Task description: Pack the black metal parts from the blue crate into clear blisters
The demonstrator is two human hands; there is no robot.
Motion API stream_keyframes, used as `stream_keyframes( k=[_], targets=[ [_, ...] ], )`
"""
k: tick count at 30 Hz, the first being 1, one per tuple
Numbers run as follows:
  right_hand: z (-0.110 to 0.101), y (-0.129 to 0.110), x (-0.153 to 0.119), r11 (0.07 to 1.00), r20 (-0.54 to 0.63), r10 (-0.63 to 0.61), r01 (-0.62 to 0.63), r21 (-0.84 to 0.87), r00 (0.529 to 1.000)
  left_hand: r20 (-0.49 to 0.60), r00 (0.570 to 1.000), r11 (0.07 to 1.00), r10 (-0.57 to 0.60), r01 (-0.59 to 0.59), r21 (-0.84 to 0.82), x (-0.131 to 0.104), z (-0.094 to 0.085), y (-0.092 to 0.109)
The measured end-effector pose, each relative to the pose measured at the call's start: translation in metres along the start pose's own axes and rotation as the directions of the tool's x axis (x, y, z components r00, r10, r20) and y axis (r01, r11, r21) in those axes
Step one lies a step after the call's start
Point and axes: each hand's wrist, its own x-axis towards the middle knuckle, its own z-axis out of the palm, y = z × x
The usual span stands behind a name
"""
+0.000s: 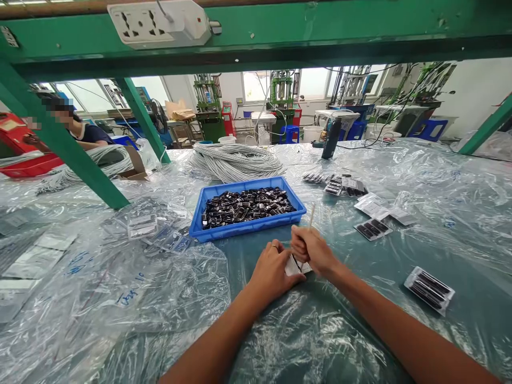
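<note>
My left hand is closed on a small white-and-clear packet lying on the plastic-covered table. Right beside it, my right hand makes a fist around a thin light stick, whose upper end sticks out above the fingers. The stick's lower end comes down at the packet. Just beyond my hands is a blue tray holding a heap of small black parts. Packets of black pieces lie to the right, and another such packet is nearer to me.
Clear plastic bags lie left of the tray. Behind it sits a coil of grey cable. A black upright object stands at the back. A green frame with a power strip crosses overhead. A person sits far left.
</note>
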Motion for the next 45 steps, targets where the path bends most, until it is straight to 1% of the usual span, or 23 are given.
stream_keyframes(
  k=[3, 5, 7, 11, 15, 18, 22, 25, 27, 28, 30, 31, 32, 33, 34, 36, 38, 39, 40, 41, 43, 44, 45],
  targets=[
    [-0.002, -0.003, 0.004, 0.979, -0.14, -0.175, 0.188, 0.083, 0.974, 0.054, 0.999, 1.0, -0.008, 0.007, 0.015, 0.0, -0.01, -0.005],
    [0.001, 0.0, 0.006, 0.958, -0.18, -0.241, 0.264, 0.115, 0.954, 0.085, 0.996, 1.0, -0.011, 0.01, 0.003, 0.0, -0.014, -0.006],
    [0.006, 0.005, 0.009, 0.955, -0.179, -0.245, 0.269, 0.125, 0.953, 0.092, 0.996, 1.0, -0.004, 0.006, -0.02, 0.0, -0.014, -0.006],
    [0.015, 0.02, 0.015, 0.971, -0.188, -0.211, 0.228, 0.075, 0.959, 0.059, 0.998, 0.997, -0.009, 0.013, -0.071, 0.001, -0.007, -0.002],
    [0.017, 0.031, 0.021, 0.967, -0.224, -0.229, 0.248, 0.059, 0.947, 0.043, 0.999, 0.993, -0.028, 0.033, -0.115, 0.003, -0.003, -0.002],
    [0.017, 0.034, 0.022, 0.963, -0.226, -0.236, 0.259, 0.076, 0.945, 0.032, 0.999, 0.991, -0.018, 0.022, -0.13, 0.005, -0.002, -0.004],
    [0.02, 0.03, 0.011, 0.98, -0.202, -0.139, 0.164, 0.114, 0.969, 0.022, 0.999, 0.991, -0.023, 0.026, -0.131, 0.005, -0.001, -0.005],
    [0.022, 0.023, -0.001, 0.998, -0.062, -0.011, 0.015, 0.056, 0.998, 0.002, 1.0, 0.991, 0.005, -0.005, -0.135, 0.004, -0.001, -0.003],
    [0.018, 0.016, -0.003, 0.997, 0.035, 0.076, -0.077, 0.021, 0.996, 0.003, 1.0, 0.992, 0.016, -0.016, -0.122, 0.003, -0.001, -0.003],
    [0.013, 0.011, -0.002, 0.994, 0.052, 0.102, -0.104, 0.025, 0.993, 0.007, 1.0, 0.993, 0.007, -0.006, -0.114, 0.003, -0.002, -0.003],
    [-0.005, -0.002, 0.004, 0.992, 0.026, 0.12, -0.121, 0.034, 0.992, 0.014, 1.0, 0.994, -0.024, 0.026, -0.106, 0.003, -0.005, -0.006],
    [-0.018, -0.01, 0.008, 0.992, -0.004, 0.122, -0.122, -0.004, 0.992, 0.015, 0.999, 0.993, -0.031, 0.033, -0.113, 0.003, -0.007, -0.008],
    [-0.033, -0.017, 0.012, 0.988, -0.034, 0.119, -0.121, -0.091, 0.992, 0.013, 1.0, 0.991, -0.025, 0.027, -0.13, 0.004, -0.011, -0.01],
    [-0.049, -0.024, 0.014, 0.965, -0.059, 0.12, -0.13, -0.228, 0.991, 0.006, 1.0, 0.987, -0.013, 0.013, -0.159, 0.005, -0.014, -0.012],
    [-0.064, -0.031, 0.015, 0.911, -0.075, 0.123, -0.143, -0.388, 0.99, -0.004, 1.0, 0.98, -0.002, 0.001, -0.197, 0.005, -0.018, -0.014],
    [-0.088, -0.04, 0.014, 0.713, -0.092, 0.123, -0.152, -0.684, 0.988, -0.028, 1.0, 0.957, -0.004, -0.004, -0.291, 0.007, -0.026, -0.018],
    [-0.095, -0.043, 0.011, 0.522, -0.125, 0.0, -0.107, -0.846, 0.992, -0.063, 0.998, 0.917, -0.021, -0.005, -0.399, 0.008, -0.032, -0.021],
    [-0.093, -0.041, 0.011, 0.475, -0.12, -0.085, -0.065, -0.878, 0.989, -0.09, 0.996, 0.892, -0.026, -0.017, -0.452, 0.009, -0.033, -0.023],
    [-0.086, -0.038, 0.012, 0.478, -0.091, -0.148, -0.01, -0.878, 0.985, -0.126, 0.992, 0.866, -0.031, -0.037, -0.499, 0.009, -0.034, -0.025],
    [-0.077, -0.034, 0.014, 0.525, -0.047, -0.178, 0.054, -0.849, 0.983, -0.171, 0.984, 0.841, -0.039, -0.06, -0.538, 0.01, -0.034, -0.027],
    [-0.054, -0.026, 0.024, 0.669, 0.063, -0.145, 0.145, -0.729, 0.987, -0.26, 0.964, 0.797, -0.062, -0.109, -0.594, 0.014, -0.035, -0.032],
    [-0.043, -0.022, 0.03, 0.725, 0.107, -0.128, 0.167, -0.669, 0.986, -0.306, 0.949, 0.773, -0.077, -0.137, -0.619, 0.017, -0.037, -0.035],
    [-0.032, -0.021, 0.038, 0.753, 0.132, -0.131, 0.185, -0.631, 0.983, -0.353, 0.93, 0.745, -0.097, -0.168, -0.645, 0.021, -0.04, -0.037]
  ],
)
